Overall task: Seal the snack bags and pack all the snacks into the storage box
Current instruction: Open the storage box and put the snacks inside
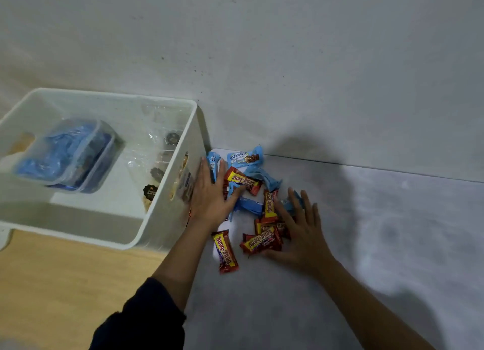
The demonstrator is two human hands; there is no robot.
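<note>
Dark sleeve (141,315) near left. Left hand (209,197) flat with fingers straight, pressing the snack pile (269,205) on its left side. Right hand (301,231) spread flat on its right side, gripping nothing. Red Beng-Beng bars (226,251) and blue wrapped bars (245,158) lie on grey surface (366,245), just right of white storage box (115,94).

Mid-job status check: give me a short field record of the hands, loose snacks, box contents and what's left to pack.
left hand: flat, fingers straight, resting on the snack bars next to the box wall
right hand: flat, fingers spread, on the right side of the pile
snack bars: red and blue wrappers, loose pile on the grey cloth, outside the box
storage box: open, left of the pile; holds a clear tub and clear snack bags
left to pack: the whole pile of bars
</note>
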